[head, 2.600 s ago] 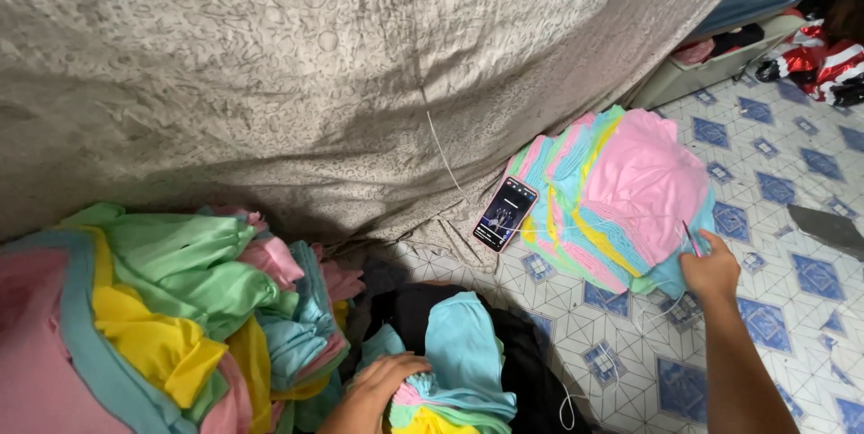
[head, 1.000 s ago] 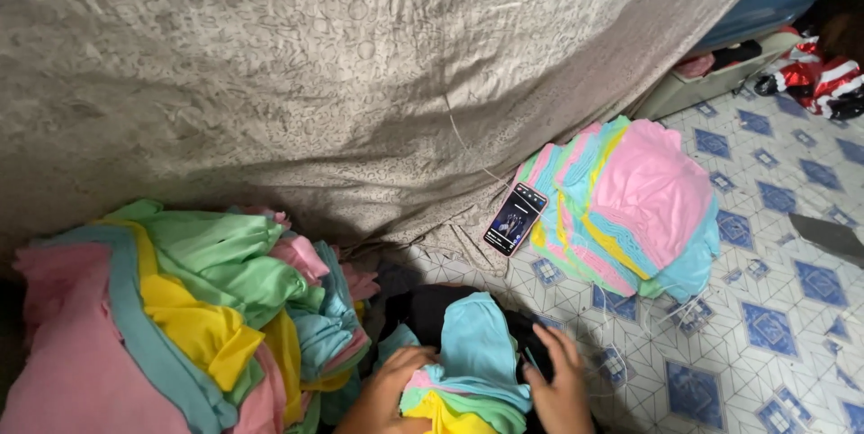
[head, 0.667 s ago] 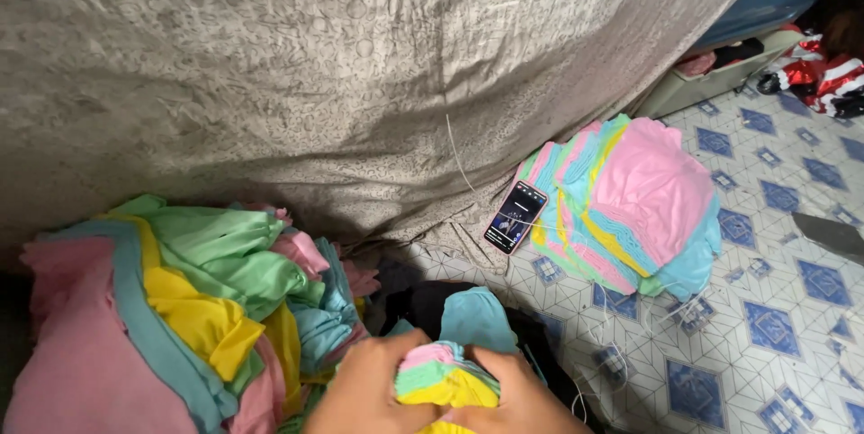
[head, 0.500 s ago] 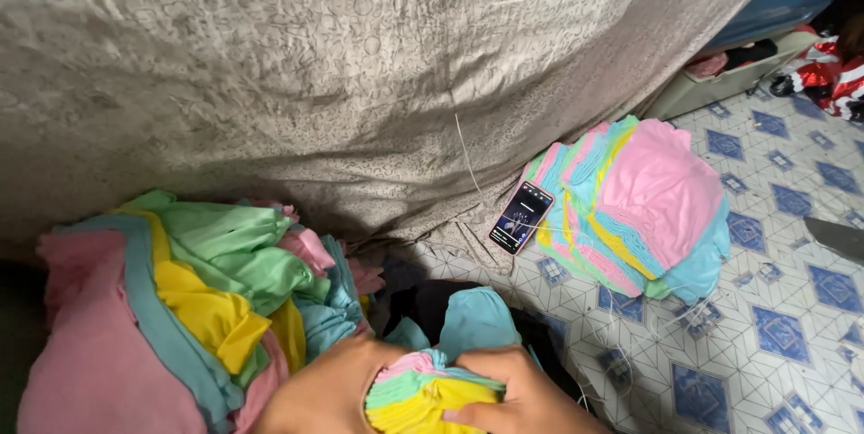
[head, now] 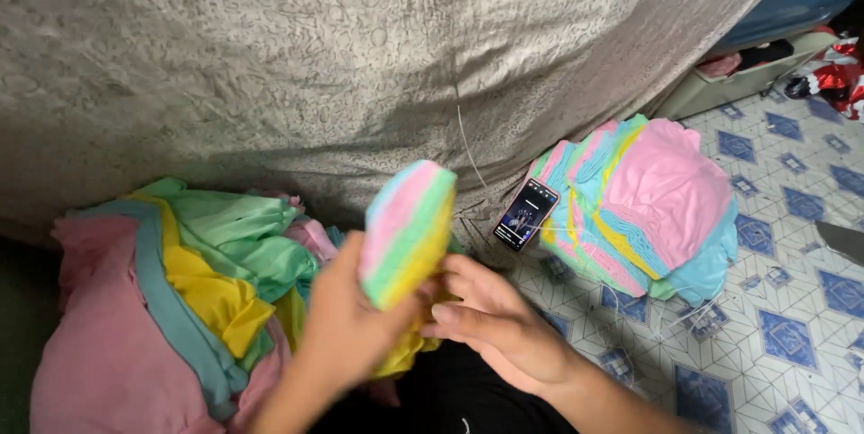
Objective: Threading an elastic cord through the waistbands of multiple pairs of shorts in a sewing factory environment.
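My left hand (head: 346,331) and my right hand (head: 504,326) together hold up a small stack of pastel cloth pieces (head: 407,227), pink, green and yellow, lifted on edge in front of me. The left hand grips it from the left and below, the right hand's fingers press its lower right side. A loose heap of pink, teal, yellow and green cloths (head: 171,299) lies on the floor to the left. A neat fanned pile of pink, blue and yellow cloths (head: 657,200) rests to the right.
A phone (head: 526,214) with a lit screen lies on the floor between the stack and the right pile. A grey patterned sheet (head: 360,56) drapes over something big behind. Blue-and-white tiled floor (head: 792,308) spreads right, with a box and clutter (head: 774,65) at the far right.
My right hand came back from the right pile and joined the left on the cloth bundle. Both hands then raised the bundle from my lap up and turned it on edge.
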